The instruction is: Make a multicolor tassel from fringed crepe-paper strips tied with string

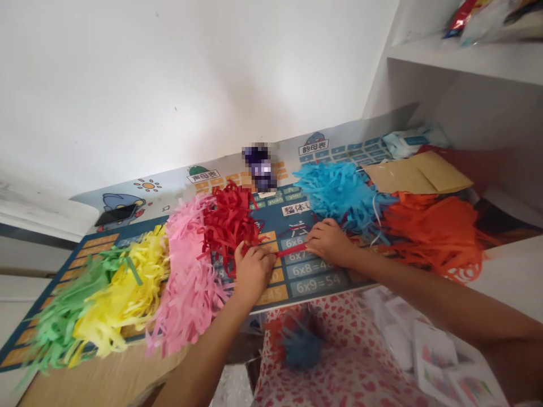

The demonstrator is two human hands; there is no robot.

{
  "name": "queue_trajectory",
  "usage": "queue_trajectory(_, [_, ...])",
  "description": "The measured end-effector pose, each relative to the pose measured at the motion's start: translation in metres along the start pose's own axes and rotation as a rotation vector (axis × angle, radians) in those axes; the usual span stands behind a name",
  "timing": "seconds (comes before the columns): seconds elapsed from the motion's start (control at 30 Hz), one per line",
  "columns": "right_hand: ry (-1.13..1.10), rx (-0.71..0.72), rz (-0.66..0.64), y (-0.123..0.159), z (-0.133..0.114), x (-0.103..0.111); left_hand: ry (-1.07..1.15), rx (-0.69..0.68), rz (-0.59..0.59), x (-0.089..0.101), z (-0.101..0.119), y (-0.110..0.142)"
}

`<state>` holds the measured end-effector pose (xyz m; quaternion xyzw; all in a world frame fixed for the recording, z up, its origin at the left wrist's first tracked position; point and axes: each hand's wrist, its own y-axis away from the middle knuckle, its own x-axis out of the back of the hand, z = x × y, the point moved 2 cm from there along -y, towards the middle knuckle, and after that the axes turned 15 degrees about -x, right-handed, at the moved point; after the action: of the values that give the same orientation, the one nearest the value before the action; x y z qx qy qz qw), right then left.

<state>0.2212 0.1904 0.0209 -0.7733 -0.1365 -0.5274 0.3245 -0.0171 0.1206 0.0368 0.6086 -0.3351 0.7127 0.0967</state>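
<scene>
The wall (203,79) is bright at upper centre, the right side shadowed; lower centre blurs; a pixelated patch (259,167) sits mid-frame.

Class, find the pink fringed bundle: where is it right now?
In the head view, the pink fringed bundle lies left of centre on the printed mat, between the yellow bundle and the red bundle beside the left hand.

Over our mat (318,284), a strip (291,250) ran between our left hand (254,264) and right hand (327,242). Four tassels (133,282) lay to the left, two more tassels (335,189) to the right, an envelope (418,173) behind the rightmost.
</scene>
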Motion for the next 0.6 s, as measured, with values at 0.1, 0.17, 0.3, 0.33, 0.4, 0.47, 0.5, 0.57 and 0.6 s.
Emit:
queue_trajectory(0.1, [-0.091, -0.079, -0.037, -0.002, 0.004, -0.001, 0.071, 0.073, -0.011, 0.0, -0.007, 0.0])
queue_trajectory(0.17, [-0.134, -0.118, -0.064, -0.003, 0.006, -0.004, 0.122, 0.115, -0.029, 0.0, -0.01, -0.001])
queue_trajectory(0.3, [-0.216, -0.211, -0.116, -0.006, 0.014, -0.009, 0.187, 0.154, -0.033, -0.001, -0.013, -0.002])
queue_trajectory(0.33, [-0.234, -0.227, -0.129, -0.006, 0.015, -0.01, 0.192, 0.16, -0.028, -0.001, -0.013, -0.002])
queue_trajectory(0.4, [-0.254, -0.252, -0.155, -0.007, 0.017, -0.009, 0.197, 0.177, -0.023, -0.001, -0.013, -0.002])
queue_trajectory(0.47, [-0.261, -0.281, -0.176, -0.008, 0.016, -0.008, 0.198, 0.204, -0.037, -0.002, -0.014, -0.003])
queue_trajectory(0.5, [-0.26, -0.299, -0.191, -0.009, 0.015, -0.007, 0.198, 0.217, -0.05, -0.002, -0.014, -0.003])
queue_trajectory(0.57, [-0.252, -0.339, -0.231, -0.012, 0.013, -0.005, 0.195, 0.235, -0.083, -0.003, -0.016, -0.006])
queue_trajectory(0.6, [-0.245, -0.356, -0.255, -0.014, 0.013, -0.005, 0.192, 0.239, -0.102, -0.004, -0.016, -0.007])
